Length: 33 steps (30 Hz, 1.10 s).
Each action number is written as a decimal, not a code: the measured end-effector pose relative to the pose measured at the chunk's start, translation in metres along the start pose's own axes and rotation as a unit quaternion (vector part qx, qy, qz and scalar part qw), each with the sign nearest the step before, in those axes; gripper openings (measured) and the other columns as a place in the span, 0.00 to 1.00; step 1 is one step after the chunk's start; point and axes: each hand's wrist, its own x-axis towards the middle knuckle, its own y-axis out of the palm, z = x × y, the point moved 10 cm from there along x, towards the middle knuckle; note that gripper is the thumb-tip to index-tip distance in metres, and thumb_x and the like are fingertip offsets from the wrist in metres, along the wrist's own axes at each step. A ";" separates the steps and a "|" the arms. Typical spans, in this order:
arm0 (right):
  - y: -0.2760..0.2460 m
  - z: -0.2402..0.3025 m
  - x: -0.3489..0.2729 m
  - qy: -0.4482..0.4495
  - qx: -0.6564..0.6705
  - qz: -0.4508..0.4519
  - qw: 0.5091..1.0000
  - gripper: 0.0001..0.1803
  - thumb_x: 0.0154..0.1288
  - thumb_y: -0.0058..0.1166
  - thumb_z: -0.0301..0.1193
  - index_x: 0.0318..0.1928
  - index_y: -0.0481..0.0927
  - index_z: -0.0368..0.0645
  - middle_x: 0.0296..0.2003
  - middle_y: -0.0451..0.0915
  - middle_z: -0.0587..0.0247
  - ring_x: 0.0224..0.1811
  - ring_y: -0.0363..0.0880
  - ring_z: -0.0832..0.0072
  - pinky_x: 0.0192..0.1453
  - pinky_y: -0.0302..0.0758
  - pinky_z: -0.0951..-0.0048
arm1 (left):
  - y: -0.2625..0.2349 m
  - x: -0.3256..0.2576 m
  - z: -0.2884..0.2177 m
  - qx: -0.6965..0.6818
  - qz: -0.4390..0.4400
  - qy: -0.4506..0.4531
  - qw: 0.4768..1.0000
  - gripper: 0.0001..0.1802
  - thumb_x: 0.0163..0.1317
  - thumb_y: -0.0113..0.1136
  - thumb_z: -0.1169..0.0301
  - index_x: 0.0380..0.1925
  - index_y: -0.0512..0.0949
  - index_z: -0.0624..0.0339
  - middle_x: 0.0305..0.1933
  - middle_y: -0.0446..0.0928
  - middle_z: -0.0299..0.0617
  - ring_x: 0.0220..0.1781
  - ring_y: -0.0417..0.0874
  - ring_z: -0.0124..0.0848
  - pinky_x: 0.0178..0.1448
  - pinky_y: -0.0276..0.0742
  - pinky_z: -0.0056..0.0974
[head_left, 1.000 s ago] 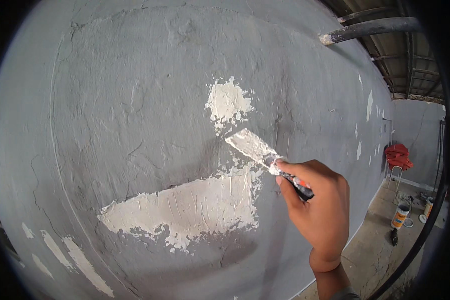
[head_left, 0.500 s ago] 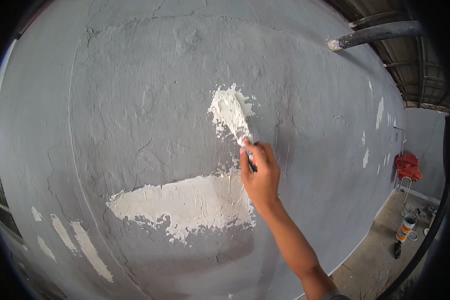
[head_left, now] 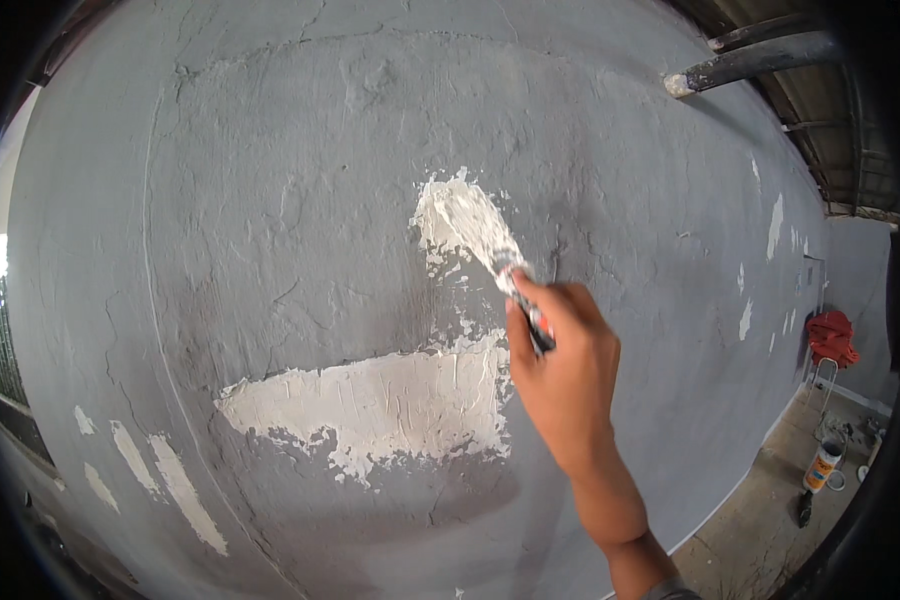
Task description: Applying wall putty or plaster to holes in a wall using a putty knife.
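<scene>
My right hand (head_left: 570, 365) is closed around the dark handle of a putty knife (head_left: 482, 228). White putty coats its blade, which lies against a fresh white patch (head_left: 435, 215) on the grey wall (head_left: 270, 210). Thumb and fingers grip the handle close to the blade. Below the knife spreads a wider band of white putty (head_left: 370, 405) with ragged edges, and thin smears link it to the upper patch. My left hand is out of the picture.
Narrow white patches (head_left: 185, 490) mark the wall at lower left, others at far right. A dark pipe (head_left: 750, 66) juts out at upper right. On the floor at right stand a stool with red cloth (head_left: 831, 338) and a white-and-orange can (head_left: 822, 467).
My right hand and the putty knife have shifted to the right and slightly down. More of the upper white patch shows to the left of the blade.
</scene>
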 end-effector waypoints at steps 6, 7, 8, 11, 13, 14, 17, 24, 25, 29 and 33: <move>-0.007 0.041 0.052 -0.023 -0.077 0.101 0.992 0.07 0.65 0.62 0.25 0.41 0.86 0.35 0.27 0.82 0.48 0.26 0.85 0.54 0.31 0.81 0.59 | 0.017 0.010 0.016 -0.011 0.017 -0.001 1.000 0.57 0.41 0.80 0.63 0.74 0.62 0.55 0.70 0.70 0.57 0.70 0.72 0.60 0.69 0.72 0.61; -0.006 0.047 0.056 -0.028 -0.089 0.117 0.989 0.05 0.65 0.62 0.24 0.38 0.84 0.34 0.27 0.82 0.47 0.27 0.85 0.54 0.31 0.81 0.59 | 0.023 0.017 0.024 -0.014 -0.008 0.025 1.000 0.57 0.41 0.80 0.63 0.74 0.62 0.55 0.69 0.70 0.57 0.70 0.72 0.60 0.69 0.72 0.61; -0.002 0.050 0.058 -0.034 -0.101 0.132 0.985 0.05 0.65 0.61 0.24 0.34 0.83 0.33 0.27 0.81 0.47 0.27 0.85 0.53 0.31 0.80 0.59 | 0.026 0.019 0.033 -0.016 -0.034 0.051 0.998 0.57 0.40 0.80 0.63 0.74 0.62 0.55 0.69 0.70 0.57 0.69 0.73 0.60 0.68 0.72 0.62; 0.001 0.058 0.063 -0.061 -0.107 0.114 0.986 0.07 0.65 0.61 0.23 0.29 0.80 0.32 0.24 0.81 0.46 0.27 0.85 0.52 0.31 0.80 0.58 | 0.006 0.034 0.001 -0.059 0.027 0.055 0.996 0.57 0.40 0.80 0.63 0.74 0.62 0.55 0.69 0.70 0.57 0.69 0.73 0.61 0.67 0.73 0.62; 0.008 0.056 0.070 -0.038 -0.106 0.127 0.985 0.07 0.64 0.61 0.23 0.29 0.80 0.32 0.24 0.80 0.46 0.26 0.85 0.51 0.32 0.80 0.58 | 0.013 0.044 0.012 -0.054 0.043 0.046 0.997 0.58 0.40 0.80 0.63 0.74 0.62 0.55 0.69 0.70 0.57 0.69 0.73 0.61 0.67 0.73 0.63; 0.012 0.053 0.070 -0.015 -0.099 0.138 0.985 0.08 0.64 0.61 0.23 0.29 0.80 0.32 0.23 0.80 0.45 0.26 0.85 0.50 0.32 0.80 0.57 | 0.017 0.048 0.018 -0.047 0.054 0.036 0.997 0.58 0.40 0.80 0.64 0.74 0.61 0.54 0.68 0.70 0.57 0.69 0.73 0.61 0.67 0.73 0.63; 0.020 0.053 0.066 -0.052 -0.144 0.115 0.981 0.08 0.65 0.60 0.23 0.29 0.80 0.32 0.23 0.81 0.44 0.26 0.85 0.50 0.33 0.81 0.57 | 0.013 0.058 0.019 -0.068 0.072 0.073 0.992 0.59 0.41 0.80 0.63 0.76 0.59 0.54 0.69 0.70 0.58 0.69 0.73 0.60 0.68 0.72 0.63; 0.027 0.060 0.059 -0.027 -0.141 0.133 0.981 0.06 0.65 0.61 0.24 0.36 0.85 0.32 0.26 0.84 0.43 0.29 0.86 0.49 0.34 0.81 0.58 | 0.022 0.069 0.058 -0.027 0.067 0.128 0.989 0.64 0.40 0.82 0.61 0.78 0.55 0.56 0.70 0.68 0.60 0.70 0.72 0.58 0.69 0.70 0.63; 0.024 0.066 0.058 -0.043 -0.163 0.118 0.979 0.06 0.65 0.61 0.24 0.38 0.86 0.32 0.27 0.84 0.42 0.29 0.86 0.49 0.34 0.81 0.58 | 0.022 0.067 0.062 -0.035 0.041 0.161 0.985 0.63 0.40 0.82 0.62 0.77 0.57 0.57 0.69 0.69 0.60 0.70 0.73 0.58 0.68 0.71 0.62; 0.025 0.062 0.051 -0.007 -0.189 0.139 0.972 0.09 0.65 0.61 0.25 0.43 0.87 0.33 0.28 0.84 0.42 0.32 0.86 0.49 0.38 0.81 0.58 | 0.020 0.082 0.077 -0.052 0.036 0.194 0.979 0.62 0.38 0.82 0.62 0.76 0.59 0.58 0.69 0.70 0.59 0.69 0.74 0.58 0.68 0.73 0.61; 0.019 0.060 0.041 0.017 -0.172 0.146 0.974 0.10 0.64 0.62 0.25 0.44 0.87 0.34 0.29 0.85 0.43 0.33 0.86 0.49 0.40 0.81 0.58 | 0.016 0.092 0.082 -0.073 0.065 0.202 0.974 0.62 0.38 0.83 0.63 0.75 0.60 0.58 0.68 0.70 0.59 0.69 0.74 0.58 0.68 0.73 0.61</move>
